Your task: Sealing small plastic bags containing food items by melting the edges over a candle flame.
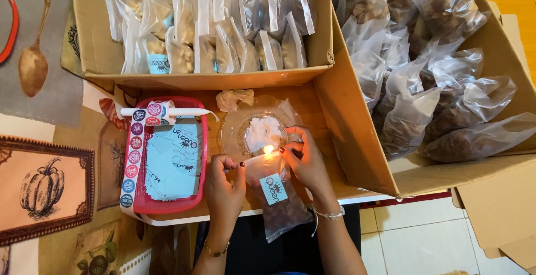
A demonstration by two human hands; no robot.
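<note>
Both hands are drawn in close together at the near edge of the counter (312, 99), forearms coming up from below. The left hand (225, 180) is curled, thumb and fingers pinched shut on one top corner of a clear plastic bag (279, 202). The right hand (304, 160) is closed on the bag's other top corner, wrist bent inward, a bead bracelet (330, 215) on it. Between the 2 hands the bag's top edge sits at a small flame (268, 149). The bag hangs down past the counter's edge, dark contents inside and a pale blue label (273, 189) on its front.

Just behind the flame stands a clear glass dish (234, 127) with white wax in it. To the left is a red tray (167, 205) of blue labels, with a strip of round stickers (134, 152) draped along its side. At the back, 1 cardboard box (95, 35) holds rows of sealed pale bags; a 2nd box (357, 135) on the right is heaped with bags of dark contents. A patterned cloth (50, 180) with a pumpkin print covers the far left, and white floor tiles (413, 241) show below.
</note>
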